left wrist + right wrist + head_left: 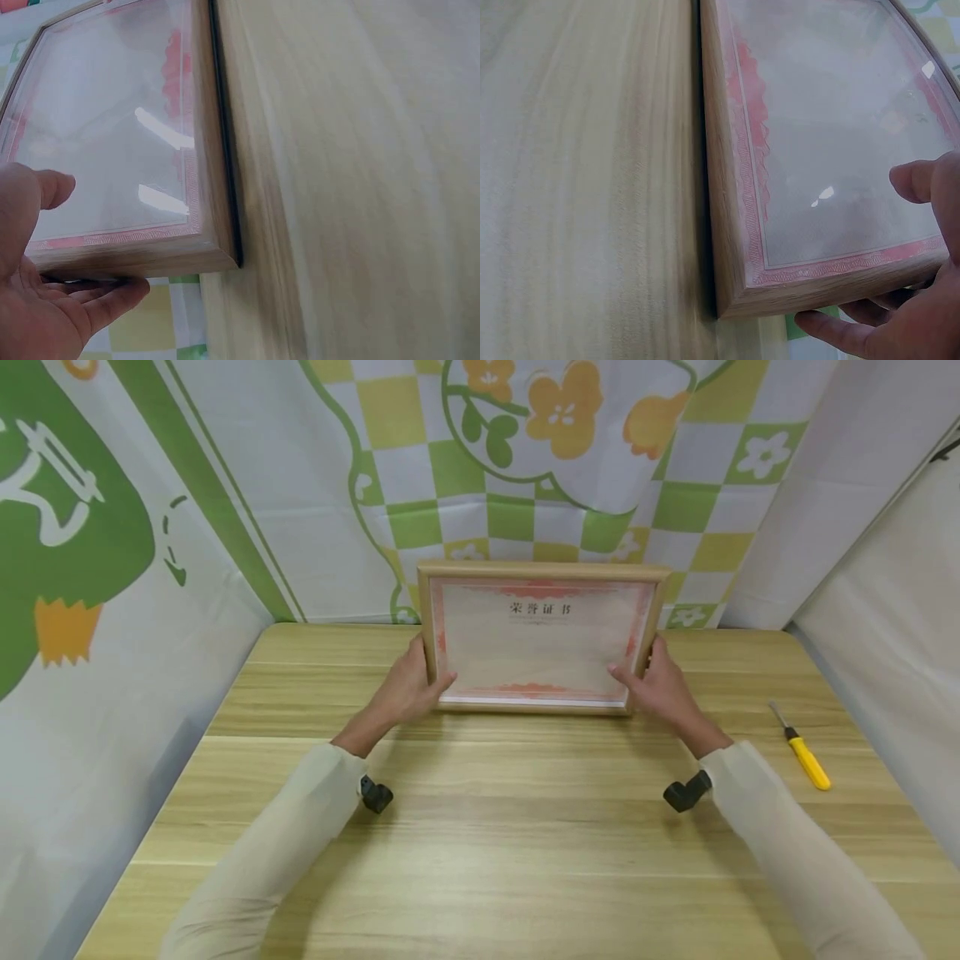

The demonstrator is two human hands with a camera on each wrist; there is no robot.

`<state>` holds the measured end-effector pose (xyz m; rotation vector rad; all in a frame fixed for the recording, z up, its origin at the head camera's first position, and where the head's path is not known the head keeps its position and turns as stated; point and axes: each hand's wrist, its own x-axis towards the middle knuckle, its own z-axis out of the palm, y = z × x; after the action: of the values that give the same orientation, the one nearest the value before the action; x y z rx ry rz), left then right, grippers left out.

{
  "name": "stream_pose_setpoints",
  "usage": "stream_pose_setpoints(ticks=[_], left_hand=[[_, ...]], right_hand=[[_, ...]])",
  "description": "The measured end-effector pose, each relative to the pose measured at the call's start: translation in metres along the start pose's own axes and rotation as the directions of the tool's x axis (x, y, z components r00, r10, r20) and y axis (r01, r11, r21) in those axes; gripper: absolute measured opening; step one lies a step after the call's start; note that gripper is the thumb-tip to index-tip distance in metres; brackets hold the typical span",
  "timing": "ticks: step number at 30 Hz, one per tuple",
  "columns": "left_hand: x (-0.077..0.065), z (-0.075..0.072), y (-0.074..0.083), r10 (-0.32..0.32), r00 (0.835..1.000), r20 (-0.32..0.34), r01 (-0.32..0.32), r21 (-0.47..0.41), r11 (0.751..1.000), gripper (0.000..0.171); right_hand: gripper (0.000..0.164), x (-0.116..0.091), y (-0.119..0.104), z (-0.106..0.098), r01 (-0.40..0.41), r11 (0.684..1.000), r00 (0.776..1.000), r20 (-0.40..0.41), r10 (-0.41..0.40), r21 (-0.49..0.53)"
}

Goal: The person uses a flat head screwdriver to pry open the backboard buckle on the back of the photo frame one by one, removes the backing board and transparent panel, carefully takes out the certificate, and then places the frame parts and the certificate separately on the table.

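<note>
A wooden picture frame (543,571) stands tilted back near the far edge of the table, a red-bordered certificate (536,647) behind its clear front. My left hand (408,687) grips the frame's left side, thumb over the front and fingers behind. On the opposite side my right hand (663,685) holds it the same way. Both wrist views show the thumb over the clear front, with the left fingers (112,304) and right fingers (832,330) curled under the wooden edge. The frame's lower edge lies close over the tabletop in both wrist views.
A screwdriver (810,762) with a yellow handle lies on the right of the wooden table (510,827). Behind the table hangs a green, yellow and white patterned cloth (420,460). White cloth walls stand on both sides.
</note>
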<state>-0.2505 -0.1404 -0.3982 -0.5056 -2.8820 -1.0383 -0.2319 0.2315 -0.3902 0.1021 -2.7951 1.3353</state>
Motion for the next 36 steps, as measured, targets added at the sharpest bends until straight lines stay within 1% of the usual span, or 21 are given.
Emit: stream_pose_setpoints(ticks=[4, 8, 12, 15, 18, 21, 25, 30, 33, 36], left_hand=[[0.006, -0.002, 0.0, -0.017, 1.0, -0.02, 0.017, -0.019, 1.0, 0.063], [0.01, -0.004, -0.002, -0.004, 0.999, -0.054, 0.004, -0.013, 1.0, 0.049], [0.011, -0.004, -0.003, 0.002, 0.997, -0.081, -0.003, -0.009, 1.0, 0.039], [0.011, -0.005, -0.002, -0.003, 0.995, -0.098, 0.002, -0.014, 1.0, 0.037], [0.01, -0.006, -0.001, -0.023, 0.994, -0.109, 0.02, -0.032, 0.999, 0.038], [0.01, -0.008, 0.0, -0.045, 0.993, -0.106, 0.04, -0.052, 0.998, 0.04], [0.008, -0.009, -0.001, -0.059, 0.993, -0.101, 0.052, -0.065, 0.997, 0.042], [0.007, -0.008, -0.002, -0.05, 0.991, -0.125, 0.043, -0.056, 0.998, 0.045], [0.007, -0.008, -0.001, -0.045, 0.989, -0.14, 0.037, -0.058, 0.998, 0.046], [0.006, -0.007, -0.002, -0.026, 0.987, -0.16, 0.018, -0.055, 0.998, 0.045]], right_hand=[[0.067, 0.003, -0.001, -0.002, -0.014, 1.0, 1.0, -0.004, 0.014, -0.004], [0.057, 0.005, 0.001, -0.005, -0.016, 0.999, 1.0, -0.017, 0.016, -0.028], [0.054, 0.006, 0.004, -0.006, -0.017, 0.999, 1.0, -0.023, 0.016, -0.052], [0.053, 0.007, 0.007, -0.007, -0.008, 0.999, 1.0, -0.025, 0.006, -0.05], [0.048, 0.008, 0.009, -0.006, 0.016, 0.999, 0.999, -0.042, -0.018, -0.045], [0.044, 0.008, 0.01, -0.007, 0.042, 0.998, 0.997, -0.058, -0.044, -0.041], [0.046, 0.007, 0.012, -0.008, 0.063, 0.997, 0.996, -0.061, -0.065, -0.046], [0.046, 0.007, 0.015, -0.008, 0.089, 0.994, 0.992, -0.089, -0.095, -0.061], [0.043, 0.007, 0.016, -0.007, 0.119, 0.99, 0.983, -0.128, -0.128, -0.079], [0.041, 0.006, 0.016, -0.005, 0.146, 0.985, 0.973, -0.166, -0.16, -0.096]])
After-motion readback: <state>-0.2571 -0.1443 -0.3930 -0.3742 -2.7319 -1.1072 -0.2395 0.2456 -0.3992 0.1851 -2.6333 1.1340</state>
